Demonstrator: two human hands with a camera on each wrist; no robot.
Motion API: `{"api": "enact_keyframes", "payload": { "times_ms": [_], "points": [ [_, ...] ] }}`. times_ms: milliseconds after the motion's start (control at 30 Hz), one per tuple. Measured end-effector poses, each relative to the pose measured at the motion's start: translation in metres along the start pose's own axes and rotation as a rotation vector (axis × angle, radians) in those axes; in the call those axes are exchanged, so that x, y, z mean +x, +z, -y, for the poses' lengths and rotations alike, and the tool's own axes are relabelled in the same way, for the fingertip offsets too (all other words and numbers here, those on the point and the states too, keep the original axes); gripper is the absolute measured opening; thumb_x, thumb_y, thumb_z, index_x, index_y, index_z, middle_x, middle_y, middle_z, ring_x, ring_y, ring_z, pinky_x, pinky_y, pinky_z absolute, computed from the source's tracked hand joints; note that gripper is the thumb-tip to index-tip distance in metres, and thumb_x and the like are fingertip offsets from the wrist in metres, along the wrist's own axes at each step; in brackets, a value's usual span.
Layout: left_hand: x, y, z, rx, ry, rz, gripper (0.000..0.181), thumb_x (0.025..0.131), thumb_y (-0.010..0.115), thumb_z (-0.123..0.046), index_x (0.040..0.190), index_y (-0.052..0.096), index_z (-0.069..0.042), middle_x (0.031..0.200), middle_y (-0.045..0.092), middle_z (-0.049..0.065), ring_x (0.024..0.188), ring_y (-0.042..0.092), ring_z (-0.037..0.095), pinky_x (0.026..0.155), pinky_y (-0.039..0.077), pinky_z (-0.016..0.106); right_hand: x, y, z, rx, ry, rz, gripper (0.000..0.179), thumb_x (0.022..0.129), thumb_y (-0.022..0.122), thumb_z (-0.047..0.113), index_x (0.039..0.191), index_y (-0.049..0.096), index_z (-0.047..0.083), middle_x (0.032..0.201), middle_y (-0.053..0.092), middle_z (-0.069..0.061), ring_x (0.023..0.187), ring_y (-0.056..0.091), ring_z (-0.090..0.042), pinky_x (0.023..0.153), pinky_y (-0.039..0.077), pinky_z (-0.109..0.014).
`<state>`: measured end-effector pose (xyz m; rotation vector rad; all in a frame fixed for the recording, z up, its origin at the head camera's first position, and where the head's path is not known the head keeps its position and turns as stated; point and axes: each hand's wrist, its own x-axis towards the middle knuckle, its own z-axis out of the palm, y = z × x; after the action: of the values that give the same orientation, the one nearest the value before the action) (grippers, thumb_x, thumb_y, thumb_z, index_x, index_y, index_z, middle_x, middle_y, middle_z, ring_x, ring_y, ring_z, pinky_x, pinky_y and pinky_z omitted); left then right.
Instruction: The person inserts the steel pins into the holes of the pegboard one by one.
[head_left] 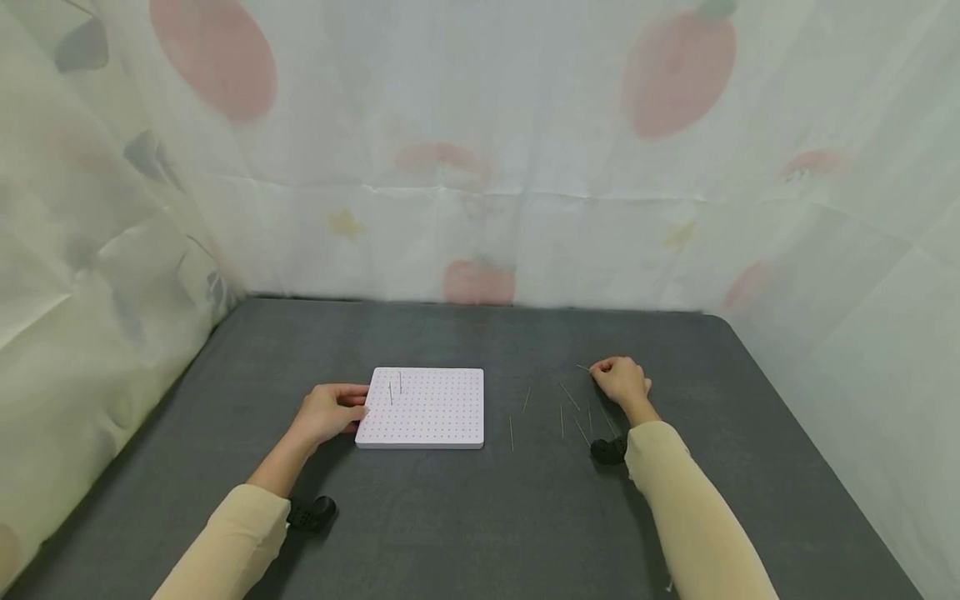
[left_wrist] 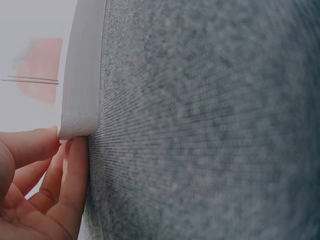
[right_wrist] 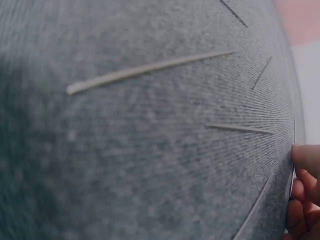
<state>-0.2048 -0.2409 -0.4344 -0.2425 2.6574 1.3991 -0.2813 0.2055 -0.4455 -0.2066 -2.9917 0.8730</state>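
A white pegboard (head_left: 435, 417) full of small holes lies flat on the dark table. Two thin pins (head_left: 395, 388) stand upright in it near its back left corner, and they show as slim lines (left_wrist: 31, 80) in the left wrist view. My left hand (head_left: 324, 412) holds the board's left edge, thumb on top and fingers against its side. To the right of the board, my right hand (head_left: 619, 382) pinches a thin pin (head_left: 582, 367) between thumb and fingertips, just over the table. In the right wrist view that pin (right_wrist: 294, 127) pokes out past the fingers.
Several loose pins lie scattered between the board and my right forearm, among them one pin (head_left: 512, 433) near the board and another (right_wrist: 150, 69) close to the wrist camera. Dark grey cloth covers the table (head_left: 465, 517). Printed curtains (head_left: 480, 233) hang behind and beside it.
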Motion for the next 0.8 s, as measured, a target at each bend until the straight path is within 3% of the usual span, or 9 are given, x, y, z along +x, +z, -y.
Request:
{"api": "enact_keyframes", "payload": {
  "times_ms": [133,367,800],
  "points": [
    [0.0,-0.001,-0.001,0.003,0.004,-0.003,0.041,0.084,0.063,-0.005,0.124,0.056,0.001,0.109,0.061,0.018,0.081,0.063,0.017,0.067,0.056,0.032,0.002,-0.001,0.001,0.03,-0.012,0.026,0.029,0.092,0.051,0.029,0.103,0.068,0.008,0.109,0.064,-0.013,0.098,0.055,-0.032,0.091,0.028,-0.06],
    [0.0,0.0,0.0,0.007,0.003,0.002,0.041,0.084,0.063,-0.005,0.124,0.056,0.0,0.108,0.061,0.017,0.081,0.063,0.017,0.067,0.056,0.032,0.004,-0.004,0.013,0.101,-0.118,0.063,0.029,0.093,0.05,0.028,0.104,0.066,0.007,0.107,0.064,-0.014,0.095,0.056,-0.031,0.091,0.024,-0.063],
    [-0.003,0.0,-0.001,-0.007,0.01,0.009,0.042,0.083,0.063,-0.004,0.124,0.056,0.001,0.108,0.061,0.019,0.08,0.063,0.018,0.067,0.056,0.032,0.001,-0.004,0.038,0.157,-0.161,0.089,0.032,0.094,0.048,0.026,0.112,0.062,0.003,0.107,0.063,-0.015,0.085,0.056,-0.026,0.091,0.033,-0.056]
  ]
}}
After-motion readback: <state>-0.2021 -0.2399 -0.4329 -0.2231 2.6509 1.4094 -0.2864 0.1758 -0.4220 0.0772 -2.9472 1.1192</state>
